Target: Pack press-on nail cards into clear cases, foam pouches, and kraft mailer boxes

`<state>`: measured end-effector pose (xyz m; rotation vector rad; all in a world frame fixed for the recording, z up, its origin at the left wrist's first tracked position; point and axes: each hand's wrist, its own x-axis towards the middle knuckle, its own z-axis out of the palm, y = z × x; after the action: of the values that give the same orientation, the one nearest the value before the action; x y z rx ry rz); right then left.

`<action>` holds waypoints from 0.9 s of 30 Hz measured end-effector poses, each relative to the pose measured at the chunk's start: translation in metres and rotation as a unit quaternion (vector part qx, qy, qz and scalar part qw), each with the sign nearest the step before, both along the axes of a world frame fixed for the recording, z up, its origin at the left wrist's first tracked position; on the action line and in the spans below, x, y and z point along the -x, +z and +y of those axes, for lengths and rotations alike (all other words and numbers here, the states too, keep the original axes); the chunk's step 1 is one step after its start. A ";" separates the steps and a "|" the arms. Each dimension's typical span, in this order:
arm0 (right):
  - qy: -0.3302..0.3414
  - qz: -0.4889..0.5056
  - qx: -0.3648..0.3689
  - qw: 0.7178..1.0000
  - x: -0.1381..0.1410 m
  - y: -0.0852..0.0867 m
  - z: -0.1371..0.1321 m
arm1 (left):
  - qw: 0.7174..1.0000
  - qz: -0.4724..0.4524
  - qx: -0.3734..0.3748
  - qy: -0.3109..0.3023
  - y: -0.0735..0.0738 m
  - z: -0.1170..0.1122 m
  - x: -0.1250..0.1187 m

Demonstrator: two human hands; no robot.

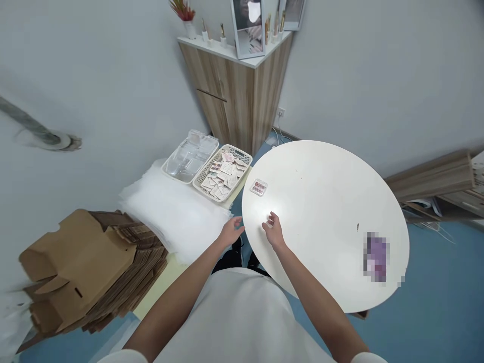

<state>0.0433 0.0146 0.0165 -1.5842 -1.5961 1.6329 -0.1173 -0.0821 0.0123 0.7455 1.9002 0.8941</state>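
My left hand (231, 231) hovers at the near left edge of the round white table (328, 212), fingers loosely curled and apart, holding nothing. Over the tabletop close by is my right hand (273, 229), fingers relaxed and slightly spread, also holding nothing. A small clear packet with pink pieces (258, 187) lies on the table just beyond my right hand. To the left, a white mesh basket (242, 155) holds several similar packets, beside a clear plastic tray (191, 156).
A stack of white sheets (170, 212) and a pile of flat brown cardboard boxes (86, 272) lie on a low surface at left. A wooden corner cabinet (236, 96) stands at the back. Cardboard and papers (434, 181) lie on the blue floor at right.
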 end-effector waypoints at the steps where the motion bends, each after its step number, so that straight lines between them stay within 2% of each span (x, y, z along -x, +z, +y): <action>1: 0.003 0.004 -0.005 1.000 -0.001 -0.001 -0.004 | 1.000 -0.003 -0.003 0.002 0.002 -0.007 0.000; 5: 0.029 0.040 0.003 0.999 0.003 0.000 -0.021 | 1.000 -0.006 -0.015 0.010 0.011 -0.034 0.007; 10: 0.108 0.094 0.012 0.990 0.021 0.006 -0.038 | 1.000 0.010 -0.021 0.020 0.017 -0.063 0.022; 14: 0.150 0.087 0.016 0.985 0.047 0.008 -0.051 | 0.998 0.049 -0.028 0.018 0.018 -0.090 0.038; 18: 0.224 0.074 0.000 0.972 0.082 0.009 -0.064 | 0.988 0.146 -0.035 0.023 0.018 -0.115 0.062; 20: 0.251 0.057 -0.037 0.966 0.100 0.011 -0.070 | 0.982 0.184 -0.026 0.036 0.015 -0.124 0.075; 23: 0.284 0.013 -0.144 0.948 0.129 0.018 -0.077 | 0.980 0.183 -0.008 0.078 0.008 -0.133 0.091; 25: 0.333 -0.010 -0.216 0.918 0.151 0.021 -0.080 | 0.983 0.153 -0.001 0.103 0.003 -0.135 0.099; 27: 0.383 -0.012 -0.245 0.891 0.172 0.022 -0.083 | 0.985 0.123 0.002 0.120 -0.002 -0.136 0.104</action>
<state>-0.1292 -0.0683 0.0384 -0.7398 -2.5920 1.3212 -0.2215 -0.2186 0.0103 0.6558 2.2454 0.9813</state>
